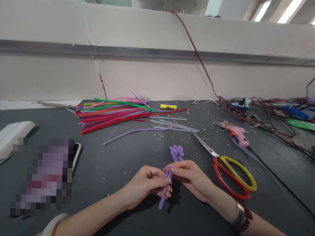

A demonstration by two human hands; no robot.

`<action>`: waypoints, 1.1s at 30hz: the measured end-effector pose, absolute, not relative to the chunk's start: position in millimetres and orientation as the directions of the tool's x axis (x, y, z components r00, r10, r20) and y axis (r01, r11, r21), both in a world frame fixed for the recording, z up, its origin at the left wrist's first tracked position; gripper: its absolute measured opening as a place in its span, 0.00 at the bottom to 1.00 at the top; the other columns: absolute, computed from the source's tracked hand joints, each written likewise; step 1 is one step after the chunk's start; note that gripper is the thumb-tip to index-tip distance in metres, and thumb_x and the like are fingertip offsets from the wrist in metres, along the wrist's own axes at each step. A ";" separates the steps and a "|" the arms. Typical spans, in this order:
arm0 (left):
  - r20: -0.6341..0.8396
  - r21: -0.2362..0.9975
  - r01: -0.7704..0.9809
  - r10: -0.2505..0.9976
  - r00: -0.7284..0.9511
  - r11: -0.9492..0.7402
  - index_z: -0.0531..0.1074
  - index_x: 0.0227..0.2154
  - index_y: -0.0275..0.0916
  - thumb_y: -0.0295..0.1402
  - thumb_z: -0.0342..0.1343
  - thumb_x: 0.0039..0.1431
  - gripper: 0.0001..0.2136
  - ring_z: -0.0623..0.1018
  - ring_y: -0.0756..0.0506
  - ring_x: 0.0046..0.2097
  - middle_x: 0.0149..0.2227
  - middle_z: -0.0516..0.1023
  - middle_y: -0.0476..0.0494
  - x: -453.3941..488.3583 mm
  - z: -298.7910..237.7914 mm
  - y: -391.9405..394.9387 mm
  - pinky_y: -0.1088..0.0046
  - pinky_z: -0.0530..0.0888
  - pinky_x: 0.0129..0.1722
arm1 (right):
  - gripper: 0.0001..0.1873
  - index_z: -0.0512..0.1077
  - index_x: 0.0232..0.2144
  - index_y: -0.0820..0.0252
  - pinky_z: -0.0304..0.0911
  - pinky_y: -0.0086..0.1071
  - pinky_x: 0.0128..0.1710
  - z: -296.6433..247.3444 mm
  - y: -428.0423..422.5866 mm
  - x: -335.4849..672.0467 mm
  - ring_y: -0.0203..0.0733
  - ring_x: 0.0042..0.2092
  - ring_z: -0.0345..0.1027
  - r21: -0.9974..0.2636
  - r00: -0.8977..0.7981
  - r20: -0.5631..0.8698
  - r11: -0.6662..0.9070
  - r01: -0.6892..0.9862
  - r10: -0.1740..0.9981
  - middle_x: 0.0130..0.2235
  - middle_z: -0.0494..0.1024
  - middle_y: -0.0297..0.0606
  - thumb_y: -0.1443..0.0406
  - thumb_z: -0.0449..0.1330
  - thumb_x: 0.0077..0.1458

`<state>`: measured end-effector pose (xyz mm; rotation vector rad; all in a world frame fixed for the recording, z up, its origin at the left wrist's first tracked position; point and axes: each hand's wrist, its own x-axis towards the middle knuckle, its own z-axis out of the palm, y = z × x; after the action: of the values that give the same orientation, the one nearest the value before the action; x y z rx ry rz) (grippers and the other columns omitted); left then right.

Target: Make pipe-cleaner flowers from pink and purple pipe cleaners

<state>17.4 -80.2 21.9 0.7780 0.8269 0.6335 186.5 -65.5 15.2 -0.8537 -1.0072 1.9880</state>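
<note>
Between my two hands is a purple pipe cleaner (162, 198), bent into a narrow loop at its top with a straight tail pointing down. My left hand (150, 183) pinches it below the loop, thumb in front. At the loop's upper end, the thumb and fingertips of my right hand (193, 177) are closed on the same piece. Just beyond my right fingers lies a small bundle of folded purple pipe cleaners (177, 152), partly hidden by that hand. Scissors (215, 156) with one red and one yellow handle lie to the right, blades partly apart.
Colourful pipe cleaners (113, 116) are piled at the back, near clear glue sticks (178, 125) and a yellow tube (168, 107). A pink glue gun (236, 132) with its black cord (280, 179) is at right. A phone (45, 175) and a white box-shaped device (10, 139) sit left.
</note>
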 end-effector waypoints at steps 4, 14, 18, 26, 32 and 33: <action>-0.410 0.807 -0.174 0.747 0.523 0.564 0.72 0.21 0.30 0.31 0.60 0.47 0.08 0.75 0.51 0.23 0.22 0.76 0.43 16.9 21.6 -79.9 0.76 0.72 0.27 | 0.08 0.77 0.27 0.63 0.62 0.29 0.35 21.1 -61.8 190.1 0.34 0.31 0.68 -0.936 -0.421 -0.166 -0.277 -0.217 0.892 0.28 0.77 0.38 0.63 0.62 0.46; -0.407 0.824 -0.163 0.767 0.497 0.543 0.72 0.21 0.29 0.32 0.61 0.47 0.08 0.75 0.52 0.22 0.22 0.76 0.44 17.0 19.9 -80.1 0.78 0.71 0.26 | 0.11 0.74 0.38 0.57 0.59 0.29 0.37 16.8 -52.9 203.2 0.35 0.35 0.66 -0.998 -0.443 -0.059 -0.057 0.019 0.894 0.36 0.76 0.37 0.63 0.61 0.48; -0.396 0.837 -0.138 0.760 0.515 0.530 0.72 0.21 0.29 0.32 0.61 0.46 0.09 0.75 0.52 0.22 0.21 0.75 0.45 16.6 21.9 -80.9 0.77 0.71 0.25 | 0.11 0.75 0.36 0.58 0.57 0.25 0.29 11.6 -56.1 199.3 0.28 0.26 0.61 -0.973 -0.544 -0.151 -0.220 -0.065 0.825 0.29 0.75 0.34 0.63 0.61 0.48; -0.382 0.839 -0.127 0.739 0.555 0.529 0.72 0.22 0.30 0.32 0.61 0.47 0.09 0.75 0.51 0.23 0.21 0.75 0.44 15.5 19.5 -81.5 0.78 0.71 0.25 | 0.10 0.77 0.31 0.59 0.58 0.25 0.29 9.4 -56.6 198.6 0.29 0.26 0.63 -0.942 -0.558 -0.201 -0.316 -0.117 0.805 0.25 0.75 0.33 0.67 0.66 0.41; -0.377 0.802 -0.189 0.726 0.576 0.566 0.75 0.28 0.29 0.36 0.55 0.52 0.12 0.75 0.51 0.23 0.23 0.76 0.42 13.6 18.9 -81.9 0.77 0.71 0.27 | 0.10 0.77 0.31 0.59 0.59 0.27 0.29 7.2 -53.8 199.8 0.30 0.26 0.64 -0.949 -0.522 -0.175 -0.285 -0.137 0.835 0.27 0.77 0.36 0.67 0.66 0.41; -0.373 0.800 -0.196 0.726 0.578 0.567 0.75 0.29 0.29 0.36 0.56 0.52 0.12 0.75 0.51 0.24 0.23 0.76 0.42 13.4 19.0 -81.8 0.77 0.71 0.27 | 0.10 0.77 0.31 0.59 0.59 0.27 0.29 7.0 -53.8 200.0 0.31 0.26 0.64 -0.950 -0.514 -0.173 -0.279 -0.137 0.840 0.28 0.77 0.36 0.67 0.66 0.41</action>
<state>13.4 -81.8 19.0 0.7859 0.7708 0.6098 200.0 -53.8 7.0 -0.9261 -1.2848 1.8632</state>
